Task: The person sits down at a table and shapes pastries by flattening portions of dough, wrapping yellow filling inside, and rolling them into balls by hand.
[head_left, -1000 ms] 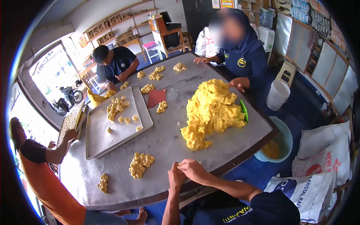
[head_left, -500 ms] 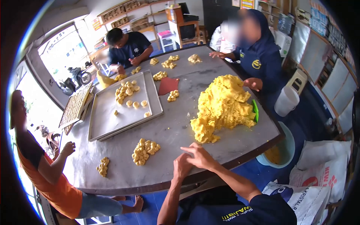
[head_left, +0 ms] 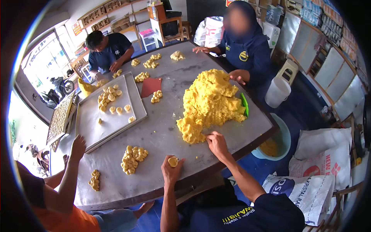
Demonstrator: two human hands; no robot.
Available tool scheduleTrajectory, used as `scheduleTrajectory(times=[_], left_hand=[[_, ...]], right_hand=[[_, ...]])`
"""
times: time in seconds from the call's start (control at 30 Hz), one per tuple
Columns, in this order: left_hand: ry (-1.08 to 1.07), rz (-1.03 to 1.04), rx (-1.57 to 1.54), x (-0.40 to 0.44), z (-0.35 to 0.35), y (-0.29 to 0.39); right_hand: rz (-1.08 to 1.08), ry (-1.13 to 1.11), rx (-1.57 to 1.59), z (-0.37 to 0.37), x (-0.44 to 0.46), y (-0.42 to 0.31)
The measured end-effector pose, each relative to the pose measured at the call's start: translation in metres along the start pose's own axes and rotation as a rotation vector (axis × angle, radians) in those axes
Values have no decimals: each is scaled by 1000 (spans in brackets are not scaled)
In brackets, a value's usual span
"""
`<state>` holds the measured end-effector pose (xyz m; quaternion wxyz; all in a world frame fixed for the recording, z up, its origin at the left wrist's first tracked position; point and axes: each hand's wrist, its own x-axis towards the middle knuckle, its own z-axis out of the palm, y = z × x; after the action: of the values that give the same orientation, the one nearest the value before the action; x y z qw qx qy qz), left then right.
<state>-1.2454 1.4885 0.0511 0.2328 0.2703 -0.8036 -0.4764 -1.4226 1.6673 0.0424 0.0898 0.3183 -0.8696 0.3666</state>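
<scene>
Left hand [head_left: 170,173]: fingers curl around one dough round [head_left: 173,162], above the desk's [head_left: 162,135] near edge;
Right hand [head_left: 218,145]: fingertips at the yellow mound's [head_left: 210,102] lower edge; pinched or loose, cannot tell;
Change: the hands have just parted; the left alone now supports the round;
Dough-ball clusters, near side: two [head_left: 133,159] [head_left: 94,180];
Mound: one; green scraper [head_left: 244,105] just beside;
Metal tray [head_left: 91,129]: one;
Co-workers: three [head_left: 69,220] [head_left: 249,58] [head_left: 112,50].

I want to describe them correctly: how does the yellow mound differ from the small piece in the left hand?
The mound is far bigger than the piece. The mound is lumpy and uneven; the piece looks roundish. The mound rests on the table, the right hand at its near edge; the left hand holds the piece. Both look yellowish.
</scene>
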Motion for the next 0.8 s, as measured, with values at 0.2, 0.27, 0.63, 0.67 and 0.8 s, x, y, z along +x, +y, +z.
scheduleTrajectory(times=[0.2, 0.27, 0.63, 0.67, 0.8], left_hand=[[-19, 35, 2, 0, 1, 0], [-37, 36, 2, 0, 2, 3], [-113, 228, 122, -3, 0, -6], [-79, 212, 159, -3, 1, -5], [-75, 31, -114, 0, 2, 2]], right_hand=[[-50, -90, -122, -13, -6, -5], [-51, -99, 102, -25, -8, -41], [-102, -412, 271, 6, -3, -98], [-133, -327, 185, 7, 5, -87], [-158, -188, -155, 6, 36, -31]])
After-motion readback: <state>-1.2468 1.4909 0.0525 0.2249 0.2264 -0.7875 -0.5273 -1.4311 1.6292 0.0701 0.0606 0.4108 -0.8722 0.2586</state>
